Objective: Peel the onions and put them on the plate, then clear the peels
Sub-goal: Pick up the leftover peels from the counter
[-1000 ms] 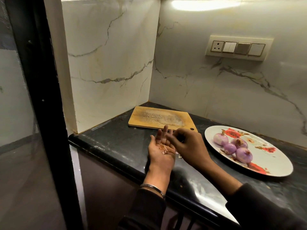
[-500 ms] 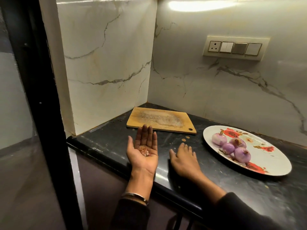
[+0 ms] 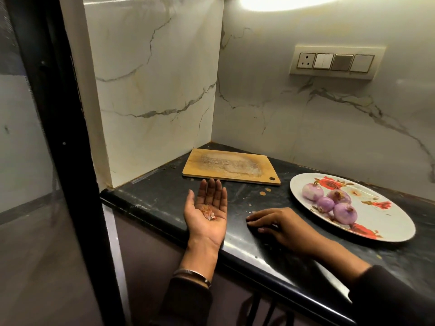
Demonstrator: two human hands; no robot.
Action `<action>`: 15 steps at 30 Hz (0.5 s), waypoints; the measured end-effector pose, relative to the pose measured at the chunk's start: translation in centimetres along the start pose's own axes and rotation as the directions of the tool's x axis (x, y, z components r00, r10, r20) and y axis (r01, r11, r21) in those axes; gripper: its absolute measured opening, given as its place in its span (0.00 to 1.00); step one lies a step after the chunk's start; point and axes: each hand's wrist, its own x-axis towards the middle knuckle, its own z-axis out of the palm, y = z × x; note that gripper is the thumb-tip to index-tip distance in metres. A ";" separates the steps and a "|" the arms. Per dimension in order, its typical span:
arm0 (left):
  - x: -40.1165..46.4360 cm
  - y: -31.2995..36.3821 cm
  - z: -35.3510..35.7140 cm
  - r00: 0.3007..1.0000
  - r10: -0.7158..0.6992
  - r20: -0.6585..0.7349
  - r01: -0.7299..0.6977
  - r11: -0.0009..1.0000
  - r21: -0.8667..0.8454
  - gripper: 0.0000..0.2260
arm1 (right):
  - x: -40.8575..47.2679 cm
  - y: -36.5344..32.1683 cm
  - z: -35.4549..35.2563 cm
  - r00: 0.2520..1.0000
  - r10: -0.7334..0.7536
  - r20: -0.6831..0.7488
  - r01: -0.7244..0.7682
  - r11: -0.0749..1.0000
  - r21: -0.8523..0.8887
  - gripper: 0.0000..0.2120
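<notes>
Four peeled purple onions (image 3: 329,204) clustered on the left half of an oval white floral-patterned plate (image 3: 388,222), root tufts turned upward; cluster's long axis running from far left to near right, roughly along that of the plate. Plate resting on the black polished stone counter (image 3: 164,198), right of centre, near the marble back wall (image 3: 306,118). Left hand (image 3: 207,211) held palm up over the counter's front edge, fingers (image 3: 211,191) straight, together and pointing away toward the far corner, cupping a small heap of reddish-brown papery onion peel scraps (image 3: 208,212) in the palm, nothing gripped. Right hand (image 3: 280,228) laid palm down on the counter just left of the plate, fingers loosely bent and pointing left toward the other hand, holding nothing visible. Rectangular worn wooden cutting board (image 3: 230,166) lying flat in the corner beyond the left hand, long axis left to right. Two or three small tan specks (image 3: 264,191) on the counter between board and plate. Cream switch panel (image 3: 334,62) mounted on the back wall.
</notes>
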 end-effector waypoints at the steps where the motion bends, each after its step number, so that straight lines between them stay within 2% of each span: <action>1: 0.0 -0.1 0.0 1.000 -0.004 -0.002 0.004 1.000 0.005 0.18 | -0.2 0.2 -0.1 0.999 0.016 -0.042 -0.015 1.000 0.014 0.14; 4: 0.0 -0.1 0.0 1.000 -0.010 -0.001 0.010 1.000 0.012 0.17 | 0.1 0.2 -0.2 0.984 0.123 -0.127 -0.108 0.987 0.115 0.16; 7: -0.1 -0.1 0.0 1.000 -0.010 0.010 0.010 0.999 0.031 0.17 | 0.5 -0.5 0.0 0.960 0.242 -0.138 -0.210 0.954 0.212 0.21; 9: -0.3 -0.1 0.1 1.000 -0.011 0.007 0.010 0.999 0.036 0.17 | 0.9 -1.1 0.8 0.936 0.300 -0.182 -0.262 0.943 0.203 0.26; 11: -0.5 -0.2 0.2 1.000 -0.011 -0.003 0.011 0.999 0.034 0.17 | 1.4 -1.5 1.9 0.913 0.334 -0.232 -0.313 0.942 0.123 0.29; 13: -0.7 -0.3 0.3 1.000 -0.016 -0.010 0.017 0.999 0.029 0.17 | 1.9 -1.7 2.6 0.888 0.379 -0.261 -0.372 0.925 0.080 0.28; 15: -0.9 -0.4 0.2 1.000 -0.021 -0.014 0.021 0.999 0.027 0.17 | 2.5 -1.8 2.7 0.850 0.448 -0.279 -0.434 0.894 0.112 0.25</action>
